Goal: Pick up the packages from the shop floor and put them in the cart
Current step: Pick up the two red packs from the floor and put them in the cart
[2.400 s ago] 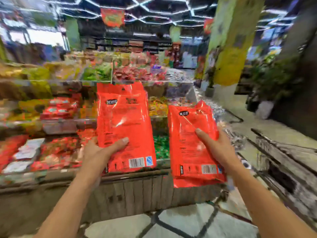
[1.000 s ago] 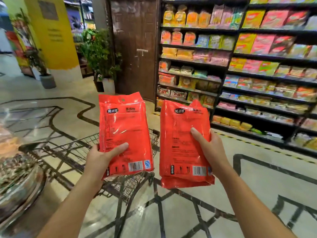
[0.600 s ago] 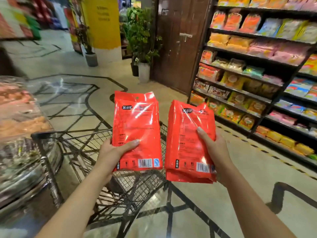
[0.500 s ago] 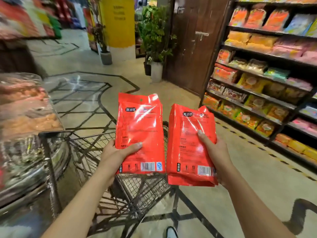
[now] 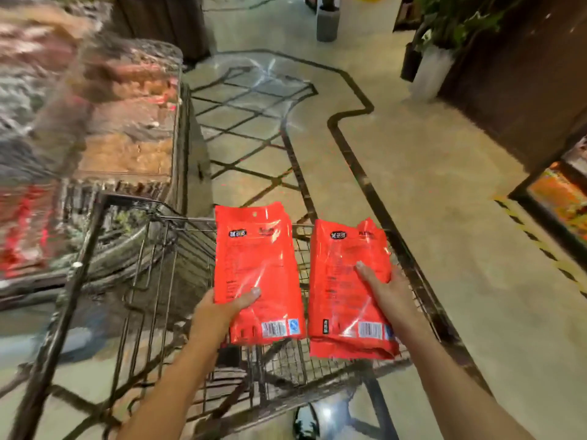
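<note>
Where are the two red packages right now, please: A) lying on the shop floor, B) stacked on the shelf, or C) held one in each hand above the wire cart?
C: the left hand and right hand each grip a red package over the wire cart.

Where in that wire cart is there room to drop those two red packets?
The dark wire cart looks bare: open mesh left of the left red packet, up to the cart's left rim, and under the right red packet. The stocked display counter beyond is crowded.
</note>
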The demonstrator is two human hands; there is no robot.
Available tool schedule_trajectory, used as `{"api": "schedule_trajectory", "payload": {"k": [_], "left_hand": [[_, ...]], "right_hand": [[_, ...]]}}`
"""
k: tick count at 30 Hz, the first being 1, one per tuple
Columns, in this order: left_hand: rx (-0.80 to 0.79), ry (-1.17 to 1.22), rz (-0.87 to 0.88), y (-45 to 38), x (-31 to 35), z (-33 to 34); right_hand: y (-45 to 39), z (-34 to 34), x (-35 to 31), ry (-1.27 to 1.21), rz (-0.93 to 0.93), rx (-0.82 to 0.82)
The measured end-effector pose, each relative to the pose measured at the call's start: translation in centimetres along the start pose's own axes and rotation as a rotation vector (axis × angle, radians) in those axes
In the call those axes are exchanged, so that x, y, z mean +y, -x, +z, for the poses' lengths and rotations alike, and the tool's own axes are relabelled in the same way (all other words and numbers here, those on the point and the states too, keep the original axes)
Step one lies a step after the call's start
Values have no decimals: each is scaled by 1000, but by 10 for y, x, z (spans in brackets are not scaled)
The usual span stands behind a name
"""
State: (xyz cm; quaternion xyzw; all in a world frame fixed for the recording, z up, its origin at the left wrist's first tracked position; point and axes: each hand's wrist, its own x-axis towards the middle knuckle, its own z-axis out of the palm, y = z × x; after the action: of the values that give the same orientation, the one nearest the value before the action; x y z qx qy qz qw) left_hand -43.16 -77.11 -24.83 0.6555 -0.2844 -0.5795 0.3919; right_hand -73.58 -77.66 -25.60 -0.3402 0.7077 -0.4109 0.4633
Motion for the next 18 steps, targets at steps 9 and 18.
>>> {"api": "schedule_trajectory", "payload": {"k": [9,18], "left_hand": [[175,-272,-222,-108,-131,19],[252,-422,-168,-225,-236,44]], "right_hand": [[-115,58,123,168,174,-150],[-223,108,239,309,186,-175]]}}
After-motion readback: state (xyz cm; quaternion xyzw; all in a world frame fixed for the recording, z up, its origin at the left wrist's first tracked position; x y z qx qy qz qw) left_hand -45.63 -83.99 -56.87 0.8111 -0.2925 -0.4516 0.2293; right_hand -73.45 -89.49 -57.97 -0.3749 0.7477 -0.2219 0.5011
